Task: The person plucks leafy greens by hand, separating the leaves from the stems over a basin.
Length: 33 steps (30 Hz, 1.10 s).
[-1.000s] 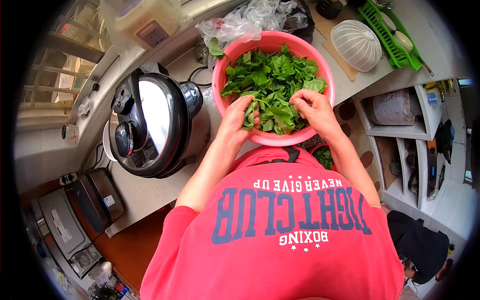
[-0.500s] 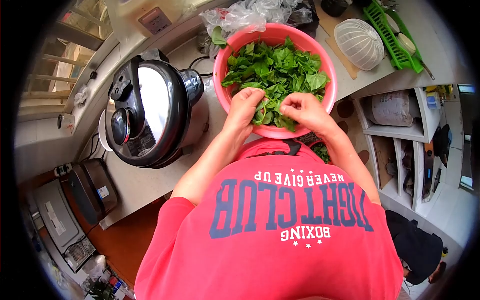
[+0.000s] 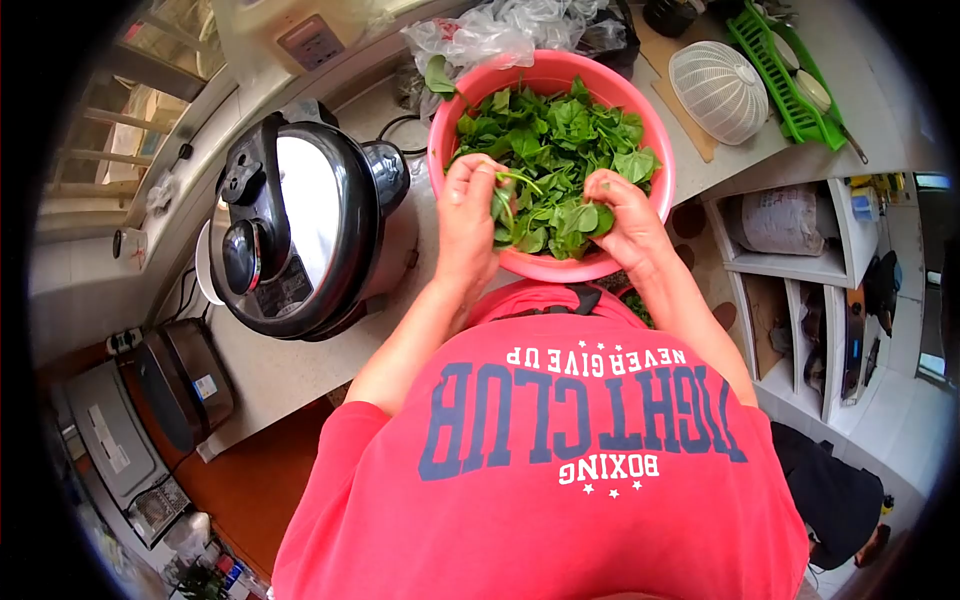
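A pink basin (image 3: 652, 105) on the counter holds a heap of green leafy vegetables (image 3: 545, 130). My left hand (image 3: 468, 205) is at the basin's near left rim, its fingers closed on a thin green stem (image 3: 522, 181) that points to the right. Over the near right part of the heap, my right hand (image 3: 625, 215) is closed on a leafy sprig (image 3: 580, 222), whose leaves hang below the fingers. The two hands are apart, with leaves visible between them. One loose leaf (image 3: 437, 76) sticks out over the basin's far left rim.
Left of the basin stands a black and silver electric pressure cooker (image 3: 310, 220). Crumpled plastic bags (image 3: 490, 38) lie behind the basin. To the right are a white mesh basket (image 3: 718, 90), a green dish rack (image 3: 790, 85) and open white shelves (image 3: 790, 262).
My hands were close together over the basin and have moved apart. The left went to the left with a stem, while the right shifted slightly right with a leafy sprig.
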{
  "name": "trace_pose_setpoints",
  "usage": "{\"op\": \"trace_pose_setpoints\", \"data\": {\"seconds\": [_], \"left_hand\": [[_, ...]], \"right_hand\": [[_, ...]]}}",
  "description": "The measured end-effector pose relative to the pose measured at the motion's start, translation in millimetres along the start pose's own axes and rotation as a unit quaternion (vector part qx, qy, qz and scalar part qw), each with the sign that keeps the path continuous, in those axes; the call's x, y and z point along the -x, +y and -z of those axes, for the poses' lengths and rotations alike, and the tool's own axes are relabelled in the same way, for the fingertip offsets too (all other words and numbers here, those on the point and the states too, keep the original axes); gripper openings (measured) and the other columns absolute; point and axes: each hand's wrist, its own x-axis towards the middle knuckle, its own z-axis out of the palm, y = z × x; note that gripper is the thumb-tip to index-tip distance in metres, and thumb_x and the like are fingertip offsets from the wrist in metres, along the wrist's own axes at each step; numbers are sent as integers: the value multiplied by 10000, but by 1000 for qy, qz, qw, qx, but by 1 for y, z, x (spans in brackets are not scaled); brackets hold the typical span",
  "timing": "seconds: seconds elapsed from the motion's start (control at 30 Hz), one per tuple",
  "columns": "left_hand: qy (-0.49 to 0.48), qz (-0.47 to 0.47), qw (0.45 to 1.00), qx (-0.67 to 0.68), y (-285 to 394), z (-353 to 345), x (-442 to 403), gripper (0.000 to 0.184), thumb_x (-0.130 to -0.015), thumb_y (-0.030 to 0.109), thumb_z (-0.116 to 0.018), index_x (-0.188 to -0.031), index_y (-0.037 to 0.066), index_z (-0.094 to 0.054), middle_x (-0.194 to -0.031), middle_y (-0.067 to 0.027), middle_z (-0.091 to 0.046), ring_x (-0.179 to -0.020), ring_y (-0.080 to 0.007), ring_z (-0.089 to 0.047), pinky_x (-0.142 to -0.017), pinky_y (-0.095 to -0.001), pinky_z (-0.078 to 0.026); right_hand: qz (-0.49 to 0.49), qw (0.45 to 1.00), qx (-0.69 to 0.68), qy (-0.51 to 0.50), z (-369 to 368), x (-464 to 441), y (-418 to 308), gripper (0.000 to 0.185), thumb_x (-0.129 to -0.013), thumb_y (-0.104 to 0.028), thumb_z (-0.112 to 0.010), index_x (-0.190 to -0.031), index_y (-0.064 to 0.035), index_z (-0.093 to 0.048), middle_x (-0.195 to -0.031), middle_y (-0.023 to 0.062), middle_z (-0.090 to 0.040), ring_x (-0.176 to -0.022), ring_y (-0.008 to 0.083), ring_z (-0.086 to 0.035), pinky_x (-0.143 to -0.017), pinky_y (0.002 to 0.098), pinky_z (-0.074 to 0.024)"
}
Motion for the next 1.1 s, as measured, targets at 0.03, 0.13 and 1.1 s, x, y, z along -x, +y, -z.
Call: {"op": "trace_pose_setpoints", "data": {"seconds": [0.03, 0.13, 1.1], "left_hand": [[0, -15, 1000, -6, 2, 4, -4, 108, -966, 185, -474, -959, 87, -516, -813, -23, -558, -619, -108, -517, -471, -232, -429], [0, -12, 1000, 7, 13, 7, -4, 102, -965, 169, -462, -967, 78, -509, -857, -40, -585, -644, -119, -529, -525, -239, -455], [-30, 53, 996, -62, 18, 33, 16, 103, -937, 112, -539, -978, 20, -560, -781, -32, -529, -705, -129, -540, -668, -242, -441]], "right_hand": [[0, 1000, 2, -1, 0, 2, -4, 45, -798, -26, -546, -776, -61, -564, -766, -6, -538, -649, 106, -503, -593, 256, -450], [10, 945, 326, 0, 6, 8, -18, 54, -793, -94, -593, -816, -45, -591, -708, -1, -556, -624, 132, -530, -595, 283, -458], [349, 687, 636, -20, -7, -76, -26, 99, -751, -81, -625, -843, -51, -641, -790, 128, -580, -755, 293, -590, -666, 384, -466]]}}
